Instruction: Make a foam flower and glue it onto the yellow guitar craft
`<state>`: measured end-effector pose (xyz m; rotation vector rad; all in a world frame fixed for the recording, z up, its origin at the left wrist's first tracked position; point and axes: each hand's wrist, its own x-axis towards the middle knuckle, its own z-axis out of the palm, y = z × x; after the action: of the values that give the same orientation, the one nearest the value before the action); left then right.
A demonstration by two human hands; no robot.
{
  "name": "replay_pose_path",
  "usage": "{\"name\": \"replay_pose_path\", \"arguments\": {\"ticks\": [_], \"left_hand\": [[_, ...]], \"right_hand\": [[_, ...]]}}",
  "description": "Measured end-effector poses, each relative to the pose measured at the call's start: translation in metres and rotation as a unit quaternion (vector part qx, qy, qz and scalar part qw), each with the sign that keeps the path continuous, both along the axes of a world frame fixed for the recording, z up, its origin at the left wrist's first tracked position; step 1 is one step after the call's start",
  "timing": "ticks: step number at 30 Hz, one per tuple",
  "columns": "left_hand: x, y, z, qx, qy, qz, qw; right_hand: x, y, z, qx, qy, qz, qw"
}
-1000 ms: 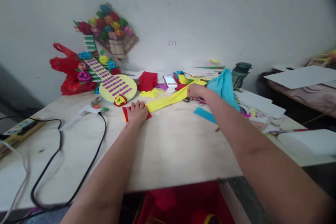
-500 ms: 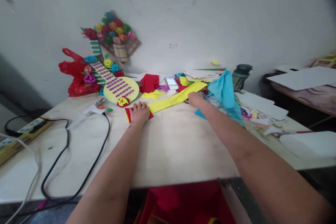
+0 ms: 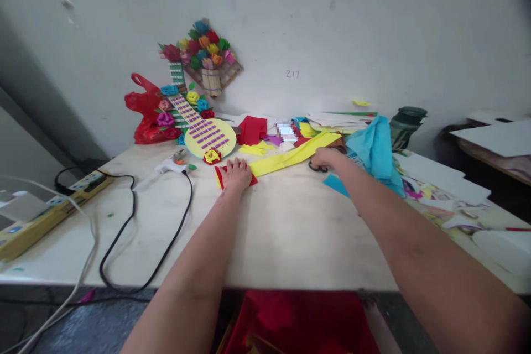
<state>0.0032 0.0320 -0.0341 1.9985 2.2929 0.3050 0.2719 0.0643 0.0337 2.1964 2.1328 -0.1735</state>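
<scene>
My left hand [image 3: 236,175] lies flat, fingers spread, on a red piece of crepe paper [image 3: 253,180] with a yellow edge beneath it. From beside that hand a long yellow paper strip [image 3: 286,162] runs back to the right. At the strip's right end my right hand [image 3: 326,158] is closed, and dark loops like scissors handles [image 3: 317,167] show under its fingers; the blades are hidden. Light blue crepe paper [image 3: 373,144] is heaped just behind the right forearm, with a small flat blue piece [image 3: 337,185] in front.
A paper guitar-shaped craft [image 3: 211,138] with flowers leans at the back left, near a red plastic bag [image 3: 145,113]. A white glue gun [image 3: 170,166], its black cord [image 3: 186,215] and a power strip [image 3: 62,207] lie left. A green bottle [image 3: 409,127] and paper scraps [image 3: 440,204] are right.
The view has turned left, so everything sits further right in it. My left hand stays on the red paper. More of the dark loops shows under my right hand.
</scene>
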Motion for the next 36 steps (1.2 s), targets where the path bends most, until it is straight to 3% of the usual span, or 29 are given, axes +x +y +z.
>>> {"name": "replay_pose_path", "arguments": {"ticks": [3,7,11,13,15,19,23,26,31,36], "left_hand": [[0.000,0.000,0.001,-0.004,-0.001,0.000,1.000],[0.001,0.000,0.001,-0.008,-0.003,0.000,1.000],[0.001,-0.002,0.004,-0.017,-0.005,0.000,1.000],[0.001,-0.002,0.004,-0.018,-0.007,0.000,1.000],[0.001,-0.002,0.003,-0.012,-0.010,0.002,1.000],[0.000,0.000,-0.001,0.003,-0.023,0.009,1.000],[-0.001,0.001,-0.002,0.005,-0.038,0.012,0.999],[-0.002,-0.002,-0.001,0.010,-0.049,0.007,0.999],[-0.007,-0.002,-0.001,0.041,-0.078,-0.006,0.996],[-0.016,0.003,0.000,0.071,-0.162,0.017,0.984]], "right_hand": [[0.004,-0.008,0.008,-0.108,-0.020,-0.031,0.994],[0.018,-0.023,0.022,-0.150,-0.004,0.020,0.988],[0.032,-0.041,0.041,-0.147,0.183,0.068,0.970],[0.029,-0.048,0.047,-0.122,0.285,0.095,0.946],[0.013,-0.051,0.045,-0.086,0.403,0.116,0.904],[-0.047,-0.041,0.024,0.007,0.607,0.154,0.779],[-0.109,-0.027,-0.004,0.043,0.699,0.110,0.705],[-0.139,-0.022,-0.022,-0.002,0.741,0.080,0.667],[-0.159,-0.020,-0.050,-0.020,0.759,0.022,0.650],[-0.165,-0.019,-0.061,-0.002,0.725,0.018,0.689]]}}
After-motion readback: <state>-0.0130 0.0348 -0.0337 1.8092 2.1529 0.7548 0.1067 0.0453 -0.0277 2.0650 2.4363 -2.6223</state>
